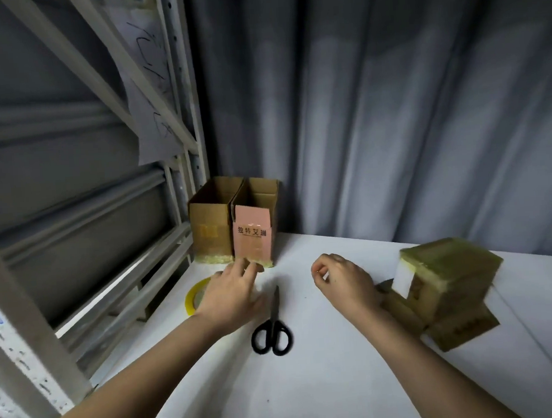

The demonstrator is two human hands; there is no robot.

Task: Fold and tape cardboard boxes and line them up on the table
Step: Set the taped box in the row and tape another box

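Observation:
Two open-topped cardboard boxes stand side by side at the table's far left corner: a plain brown box (209, 221) and a box with a pink printed front (253, 236). My left hand (231, 295) hovers with relaxed fingers just in front of the pink box, over a yellow tape roll (192, 294) lying flat. My right hand (343, 282) is loosely curled above the table and holds nothing that I can make out. A taped box (450, 275) sits upside down on flattened cardboard (463, 326) at the right.
Black scissors (272, 328) lie shut between my hands on the white table (311, 384). A metal shelving rack (179, 124) stands at the left edge. Grey curtains (391, 105) hang behind the table.

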